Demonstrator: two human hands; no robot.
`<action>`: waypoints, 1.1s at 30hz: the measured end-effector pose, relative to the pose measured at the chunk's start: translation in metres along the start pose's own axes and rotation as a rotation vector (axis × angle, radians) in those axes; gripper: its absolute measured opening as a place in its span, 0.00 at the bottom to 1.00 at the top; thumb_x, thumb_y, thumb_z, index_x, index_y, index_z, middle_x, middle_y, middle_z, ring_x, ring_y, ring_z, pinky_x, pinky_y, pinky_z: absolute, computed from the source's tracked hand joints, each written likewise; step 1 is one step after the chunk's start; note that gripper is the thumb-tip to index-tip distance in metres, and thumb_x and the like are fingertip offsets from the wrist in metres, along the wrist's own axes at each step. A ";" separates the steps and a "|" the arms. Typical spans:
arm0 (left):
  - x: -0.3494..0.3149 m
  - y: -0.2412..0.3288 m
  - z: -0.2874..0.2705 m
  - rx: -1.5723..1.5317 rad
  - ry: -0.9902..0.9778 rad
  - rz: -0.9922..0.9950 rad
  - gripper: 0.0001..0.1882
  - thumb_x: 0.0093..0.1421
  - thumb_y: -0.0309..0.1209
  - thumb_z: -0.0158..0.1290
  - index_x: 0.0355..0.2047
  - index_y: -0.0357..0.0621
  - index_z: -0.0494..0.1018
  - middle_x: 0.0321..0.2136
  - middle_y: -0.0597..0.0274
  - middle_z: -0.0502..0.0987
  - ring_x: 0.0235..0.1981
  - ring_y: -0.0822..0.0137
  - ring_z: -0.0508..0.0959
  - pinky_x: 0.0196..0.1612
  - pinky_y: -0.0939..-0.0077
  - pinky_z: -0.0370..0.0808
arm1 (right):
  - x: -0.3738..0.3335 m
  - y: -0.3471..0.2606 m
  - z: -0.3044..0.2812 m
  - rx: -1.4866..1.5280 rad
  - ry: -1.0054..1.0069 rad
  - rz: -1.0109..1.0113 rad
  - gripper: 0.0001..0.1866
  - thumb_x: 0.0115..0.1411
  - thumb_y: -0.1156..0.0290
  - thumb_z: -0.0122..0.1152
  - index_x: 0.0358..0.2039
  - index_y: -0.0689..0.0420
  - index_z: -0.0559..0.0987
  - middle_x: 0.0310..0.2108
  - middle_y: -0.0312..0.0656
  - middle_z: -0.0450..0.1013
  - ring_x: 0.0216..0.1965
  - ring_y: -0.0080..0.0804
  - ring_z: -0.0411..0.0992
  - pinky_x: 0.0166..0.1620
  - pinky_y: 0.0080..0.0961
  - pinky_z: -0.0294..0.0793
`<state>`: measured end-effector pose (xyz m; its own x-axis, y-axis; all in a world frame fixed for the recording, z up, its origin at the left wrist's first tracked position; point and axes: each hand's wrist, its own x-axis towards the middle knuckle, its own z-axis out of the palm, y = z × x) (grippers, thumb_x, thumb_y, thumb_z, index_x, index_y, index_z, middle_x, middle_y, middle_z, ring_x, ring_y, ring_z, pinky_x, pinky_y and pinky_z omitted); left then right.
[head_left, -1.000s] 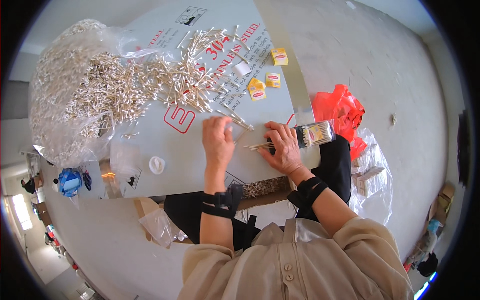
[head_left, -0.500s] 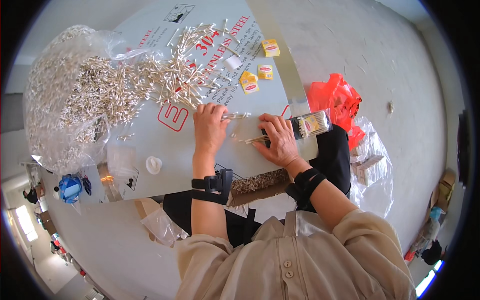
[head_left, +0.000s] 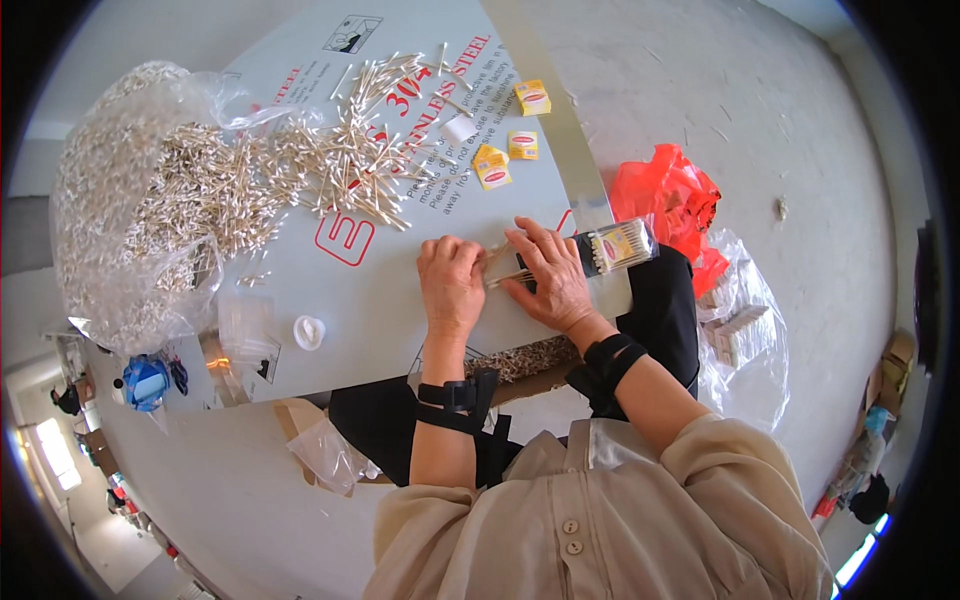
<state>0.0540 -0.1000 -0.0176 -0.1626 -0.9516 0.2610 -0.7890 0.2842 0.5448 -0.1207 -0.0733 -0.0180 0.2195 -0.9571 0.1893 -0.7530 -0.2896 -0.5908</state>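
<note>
My left hand (head_left: pixel 452 283) is closed, with its fingertips pinching cotton swabs (head_left: pixel 497 256) beside my right hand. My right hand (head_left: pixel 553 277) is bent over more swabs (head_left: pixel 508 279), their ends showing between its thumb and fingers. Beneath and beside that hand lies a dark flat piece (head_left: pixel 586 255), partly hidden. A clear packet (head_left: pixel 640 241) rests to its right, filled with a row of swabs and a yellow card (head_left: pixel 621 246). On the left, a large clear plastic bag (head_left: pixel 100 215) spills a heap of loose swabs (head_left: pixel 215 185) onto the table.
Several yellow cards (head_left: pixel 523 146) lie on the film-covered table (head_left: pixel 390 330), near a white piece (head_left: pixel 460 129). A round white lid-like thing (head_left: pixel 309 333) sits at the front left. Beyond the right edge are a red plastic bag (head_left: pixel 665 190) and a clear bag (head_left: pixel 745 340) holding packets.
My left hand has moved right with its swabs, bringing them up against my right hand. The right hand stays nearly in place.
</note>
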 end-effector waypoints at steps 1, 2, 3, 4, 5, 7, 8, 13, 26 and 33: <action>0.000 0.001 0.000 -0.001 -0.041 0.034 0.10 0.46 0.21 0.60 0.30 0.47 0.75 0.32 0.65 0.73 0.40 0.57 0.70 0.45 0.61 0.67 | 0.000 -0.001 0.000 0.000 0.001 0.001 0.39 0.48 0.60 0.67 0.60 0.58 0.66 0.62 0.44 0.62 0.57 0.44 0.64 0.56 0.40 0.61; 0.001 0.002 0.000 -0.003 -0.081 0.068 0.10 0.46 0.21 0.60 0.30 0.47 0.75 0.32 0.65 0.73 0.40 0.57 0.70 0.45 0.61 0.67 | 0.001 -0.001 0.000 -0.002 0.010 0.000 0.38 0.48 0.60 0.67 0.59 0.58 0.67 0.62 0.44 0.62 0.57 0.45 0.64 0.56 0.40 0.61; 0.002 0.003 0.000 -0.003 -0.082 0.070 0.10 0.46 0.21 0.60 0.30 0.47 0.75 0.32 0.65 0.73 0.40 0.57 0.70 0.45 0.61 0.67 | 0.001 -0.001 0.000 -0.004 0.019 -0.001 0.36 0.48 0.60 0.67 0.57 0.59 0.68 0.61 0.44 0.63 0.57 0.45 0.64 0.56 0.40 0.61; 0.003 0.005 0.000 -0.027 -0.083 0.055 0.11 0.45 0.21 0.59 0.30 0.47 0.75 0.32 0.65 0.73 0.41 0.57 0.71 0.44 0.61 0.67 | 0.000 0.000 0.001 -0.005 0.018 0.001 0.36 0.48 0.60 0.67 0.57 0.59 0.68 0.61 0.44 0.63 0.57 0.45 0.64 0.56 0.40 0.61; 0.004 0.006 0.000 -0.051 -0.085 0.040 0.11 0.45 0.20 0.59 0.31 0.46 0.74 0.32 0.64 0.73 0.41 0.57 0.71 0.44 0.61 0.68 | -0.001 0.002 0.002 0.015 0.024 0.011 0.34 0.48 0.60 0.68 0.54 0.59 0.69 0.60 0.45 0.63 0.56 0.45 0.64 0.56 0.40 0.61; 0.006 0.003 0.000 -0.080 -0.067 0.024 0.12 0.45 0.20 0.59 0.32 0.46 0.74 0.32 0.63 0.73 0.41 0.56 0.71 0.45 0.61 0.68 | -0.001 0.004 0.004 0.036 0.034 0.018 0.32 0.47 0.60 0.68 0.51 0.59 0.71 0.59 0.45 0.64 0.56 0.46 0.64 0.55 0.40 0.61; 0.008 -0.001 -0.001 -0.108 -0.047 0.006 0.13 0.45 0.20 0.59 0.33 0.45 0.74 0.33 0.63 0.73 0.42 0.56 0.71 0.45 0.60 0.68 | -0.001 0.003 0.004 0.044 0.047 0.014 0.29 0.47 0.60 0.69 0.48 0.59 0.71 0.58 0.45 0.64 0.55 0.46 0.65 0.55 0.40 0.61; 0.040 -0.025 0.000 -0.005 0.108 -0.060 0.15 0.46 0.21 0.61 0.36 0.44 0.74 0.36 0.59 0.73 0.43 0.54 0.71 0.48 0.59 0.68 | -0.001 0.003 0.002 0.050 0.054 0.008 0.25 0.47 0.59 0.69 0.42 0.57 0.72 0.57 0.46 0.65 0.53 0.47 0.65 0.53 0.41 0.62; 0.072 -0.029 0.003 0.269 -0.010 0.050 0.07 0.47 0.28 0.63 0.26 0.47 0.75 0.34 0.64 0.70 0.42 0.58 0.68 0.45 0.59 0.66 | 0.000 0.002 0.003 0.063 0.062 0.014 0.23 0.47 0.59 0.69 0.39 0.56 0.71 0.56 0.44 0.66 0.52 0.46 0.66 0.52 0.40 0.63; 0.025 -0.042 -0.004 0.043 0.218 -0.181 0.08 0.48 0.31 0.63 0.25 0.46 0.75 0.29 0.61 0.73 0.39 0.55 0.70 0.44 0.59 0.67 | 0.003 -0.002 -0.001 0.052 0.063 0.014 0.22 0.46 0.60 0.69 0.37 0.56 0.72 0.56 0.44 0.66 0.52 0.46 0.66 0.53 0.40 0.63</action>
<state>0.0855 -0.1356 -0.0306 0.1113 -0.9373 0.3302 -0.8185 0.1020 0.5653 -0.1198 -0.0753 -0.0156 0.1687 -0.9587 0.2291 -0.7218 -0.2785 -0.6336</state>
